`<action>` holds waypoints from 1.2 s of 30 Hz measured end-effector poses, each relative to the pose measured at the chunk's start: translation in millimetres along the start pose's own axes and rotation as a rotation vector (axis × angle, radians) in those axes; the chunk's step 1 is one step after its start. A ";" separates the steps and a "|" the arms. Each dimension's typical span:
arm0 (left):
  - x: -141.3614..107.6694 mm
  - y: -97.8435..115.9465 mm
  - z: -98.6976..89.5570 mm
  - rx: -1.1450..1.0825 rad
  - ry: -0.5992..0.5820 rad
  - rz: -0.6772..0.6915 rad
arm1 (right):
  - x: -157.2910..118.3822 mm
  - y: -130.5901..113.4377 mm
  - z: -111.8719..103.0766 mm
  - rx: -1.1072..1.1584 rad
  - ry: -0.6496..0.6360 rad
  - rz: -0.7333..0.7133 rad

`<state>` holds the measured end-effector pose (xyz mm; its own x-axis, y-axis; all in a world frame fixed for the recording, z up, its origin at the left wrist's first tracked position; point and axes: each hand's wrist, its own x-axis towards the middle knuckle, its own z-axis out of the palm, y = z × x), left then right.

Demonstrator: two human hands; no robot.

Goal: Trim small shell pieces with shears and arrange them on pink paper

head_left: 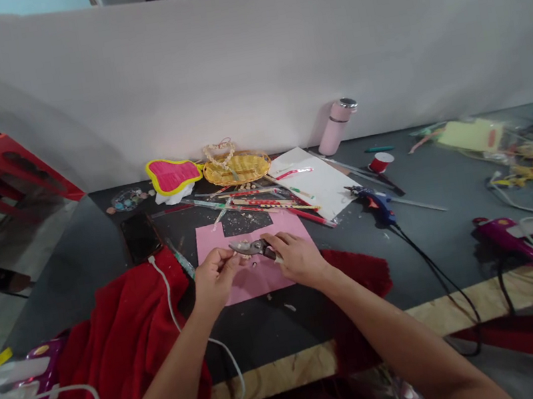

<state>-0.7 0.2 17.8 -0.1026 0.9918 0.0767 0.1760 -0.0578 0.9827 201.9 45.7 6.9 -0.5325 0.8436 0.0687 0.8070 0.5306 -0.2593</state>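
Over the pink paper (259,283), my right hand (300,258) is closed round the handles of pruning shears (254,246), whose blades point left. My left hand (215,278) pinches a small pale piece (241,257) right at the blades. What that piece is cannot be made out. Small pale scraps lie on the dark table behind the paper. Farther back, a yellow woven basket (241,170) has a heart-shaped ring of pale pieces (220,156) leaning on its rim. Striped sticks (257,202) and clear glue sticks lie between the basket and the paper.
A blue glue gun (374,204) with a black cord, a red spool (382,161) and a pink bottle (337,126) stand to the right. At left are a phone (142,237) on a white cable and red cloth (130,342). A white partition (244,61) rises behind.
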 end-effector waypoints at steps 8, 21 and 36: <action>2.4 -9.1 -2.3 -0.061 -0.086 -0.080 | -0.3 7.5 0.2 0.003 -0.006 -0.042; 2.0 -5.7 -2.6 -0.091 -0.045 -0.072 | -1.1 -2.0 1.2 0.013 0.007 0.010; 3.9 -9.8 -6.4 -0.081 -0.093 -0.074 | 0.5 5.4 0.9 0.059 -0.057 -0.032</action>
<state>-9.1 3.9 9.5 -0.0200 0.9998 -0.0091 0.0910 0.0109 0.9958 205.7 49.0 4.7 -0.5730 0.8192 0.0235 0.7737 0.5502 -0.3141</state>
